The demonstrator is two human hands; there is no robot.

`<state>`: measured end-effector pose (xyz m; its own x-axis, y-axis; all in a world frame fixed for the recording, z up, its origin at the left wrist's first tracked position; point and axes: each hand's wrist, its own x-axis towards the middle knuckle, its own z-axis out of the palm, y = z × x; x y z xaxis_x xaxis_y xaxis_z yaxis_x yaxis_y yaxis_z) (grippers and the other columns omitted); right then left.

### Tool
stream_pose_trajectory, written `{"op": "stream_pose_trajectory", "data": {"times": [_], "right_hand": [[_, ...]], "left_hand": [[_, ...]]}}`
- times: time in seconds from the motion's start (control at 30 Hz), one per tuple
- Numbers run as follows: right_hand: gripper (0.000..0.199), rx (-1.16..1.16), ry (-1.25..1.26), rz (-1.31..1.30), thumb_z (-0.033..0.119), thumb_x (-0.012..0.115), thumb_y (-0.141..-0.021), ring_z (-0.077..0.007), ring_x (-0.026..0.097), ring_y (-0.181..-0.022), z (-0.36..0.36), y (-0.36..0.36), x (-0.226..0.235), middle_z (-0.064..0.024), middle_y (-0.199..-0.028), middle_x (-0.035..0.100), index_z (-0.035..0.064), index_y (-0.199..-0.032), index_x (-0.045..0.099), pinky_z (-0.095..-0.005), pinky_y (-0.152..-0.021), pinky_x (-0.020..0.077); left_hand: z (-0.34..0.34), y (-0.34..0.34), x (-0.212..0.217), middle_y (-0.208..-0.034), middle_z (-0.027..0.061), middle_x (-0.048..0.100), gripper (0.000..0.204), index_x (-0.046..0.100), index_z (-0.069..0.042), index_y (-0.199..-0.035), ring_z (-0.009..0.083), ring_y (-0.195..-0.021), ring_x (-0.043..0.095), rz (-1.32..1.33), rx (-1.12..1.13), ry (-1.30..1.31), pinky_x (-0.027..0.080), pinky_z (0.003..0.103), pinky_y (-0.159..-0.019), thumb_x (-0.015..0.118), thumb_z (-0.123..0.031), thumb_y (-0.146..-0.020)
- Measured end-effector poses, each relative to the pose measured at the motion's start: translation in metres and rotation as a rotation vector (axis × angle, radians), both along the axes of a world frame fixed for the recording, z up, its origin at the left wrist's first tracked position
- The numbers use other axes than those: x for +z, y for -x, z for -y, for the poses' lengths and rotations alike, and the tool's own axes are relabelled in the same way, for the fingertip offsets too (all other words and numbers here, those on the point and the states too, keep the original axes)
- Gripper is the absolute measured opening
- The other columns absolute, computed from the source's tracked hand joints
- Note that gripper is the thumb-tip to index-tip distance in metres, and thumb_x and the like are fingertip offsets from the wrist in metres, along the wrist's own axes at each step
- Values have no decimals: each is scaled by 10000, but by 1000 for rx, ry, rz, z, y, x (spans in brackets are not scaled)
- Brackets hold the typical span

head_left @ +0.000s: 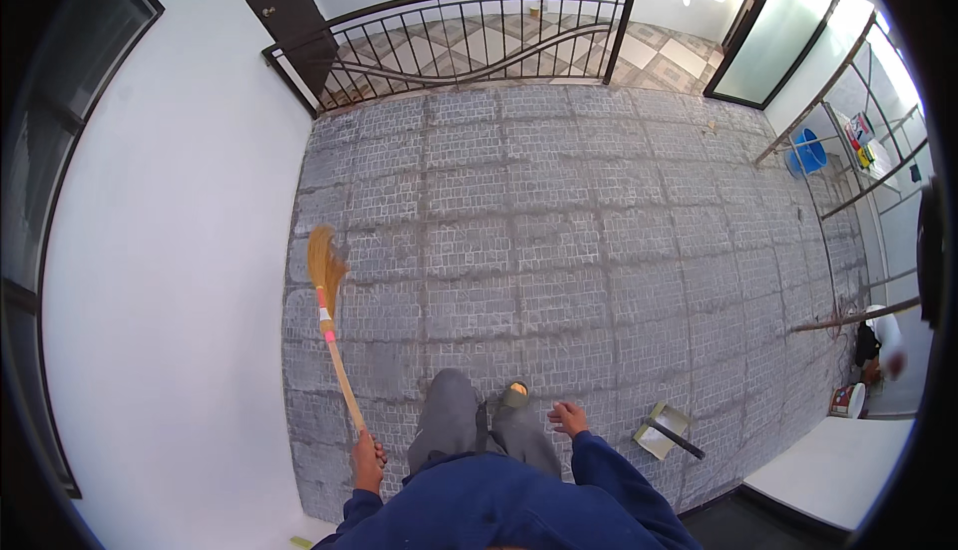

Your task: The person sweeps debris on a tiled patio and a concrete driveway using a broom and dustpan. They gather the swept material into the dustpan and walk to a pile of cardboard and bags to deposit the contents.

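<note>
My left hand (367, 458) grips the end of a wooden broom handle (344, 380). The broom's straw-coloured head (323, 259) rests on the grey tiled floor (559, 231) close to the white wall on my left, with pink and white bands below the bristles. My right hand (569, 417) hangs free at my side, fingers loosely spread, holding nothing. Between my hands are my grey trouser legs (454, 420) and one foot (516, 393) set forward.
A grey dustpan (667, 430) with a black handle lies on the floor to my right. A black metal railing (469, 41) closes the far end. A blue bucket (808, 151) stands at the right by metal rods and a glass door.
</note>
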<state>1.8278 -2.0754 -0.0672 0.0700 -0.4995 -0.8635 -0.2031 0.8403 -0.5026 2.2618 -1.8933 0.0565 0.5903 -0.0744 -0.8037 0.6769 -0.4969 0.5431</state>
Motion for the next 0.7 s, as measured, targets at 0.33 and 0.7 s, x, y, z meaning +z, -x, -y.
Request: {"op": "stream_pose_trajectory", "data": {"times": [0.33, 0.7], "right_hand": [[356, -504, -23, -158, 380, 583, -900, -228, 672, -827, 229, -32, -27, -119, -930, 679, 78, -1089, 581, -407, -641, 553], [333, -285, -121, -454, 291, 569, -910, -227, 652, -899, 225, -216, -75, -141, -945, 694, 27, -1093, 656, -342, -797, 496]], "left_hand": [[358, -219, -67, -584, 3, 478, 349, 542, -93, -785, 100, -408, 421, 200, -71, 108, 342, 268, -364, 553, -410, -930], [857, -593, -198, -548, -12, 423, 283, 451, -159, -720, 107, -415, 400, 185, -302, -101, 348, 249, -342, 492, -345, -929]]}}
